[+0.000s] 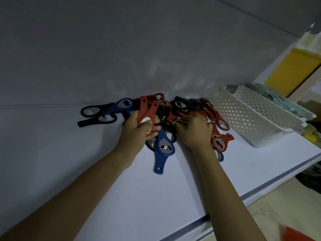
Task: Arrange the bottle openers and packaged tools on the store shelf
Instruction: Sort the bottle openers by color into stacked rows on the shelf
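A heap of several red, blue and black bottle openers (184,108) lies on the white shelf (69,153). My left hand (137,131) grips a small stack of red openers (146,112), held on edge above the heap. My right hand (194,129) reaches into the middle of the heap, fingers curled onto the openers there; what they hold is hidden. A blue opener (163,148) lies between my wrists, handle toward me. Two black openers (97,115) lie at the heap's left end.
A white perforated basket (251,117) lies tipped on the shelf at the right. Behind it sit pale packaged goods (278,101) and a yellow panel (293,73). The shelf's front edge (260,190) runs diagonally at lower right, with floor beyond.
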Tool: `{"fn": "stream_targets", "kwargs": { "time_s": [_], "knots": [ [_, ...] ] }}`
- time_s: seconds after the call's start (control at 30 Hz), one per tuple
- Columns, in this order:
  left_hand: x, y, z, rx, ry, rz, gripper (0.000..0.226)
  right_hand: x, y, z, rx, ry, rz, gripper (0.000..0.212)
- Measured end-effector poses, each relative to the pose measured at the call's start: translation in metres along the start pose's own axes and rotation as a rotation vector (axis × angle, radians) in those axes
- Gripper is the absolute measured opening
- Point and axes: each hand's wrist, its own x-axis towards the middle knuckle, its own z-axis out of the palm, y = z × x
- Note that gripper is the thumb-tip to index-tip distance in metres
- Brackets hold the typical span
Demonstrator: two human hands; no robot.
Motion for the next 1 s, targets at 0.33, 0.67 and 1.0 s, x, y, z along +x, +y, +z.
{"fn": "stream_targets", "kwargs": {
  "time_s": [0.33,0.67,1.0],
  "knots": [
    [0.000,0.002,0.001,-0.031,0.034,0.001,0.027,-0.003,-0.014,0.001,0.410,0.391,-0.273,0.025],
    [0.002,0.005,0.001,-0.093,0.103,-0.006,0.018,-0.006,-0.061,-0.025,1.187,-0.289,-0.107,0.013],
    [0.006,0.003,-0.006,-0.241,0.170,-0.030,0.019,0.050,-0.064,0.005,0.009,-0.192,-0.267,0.042]
  ]
}}
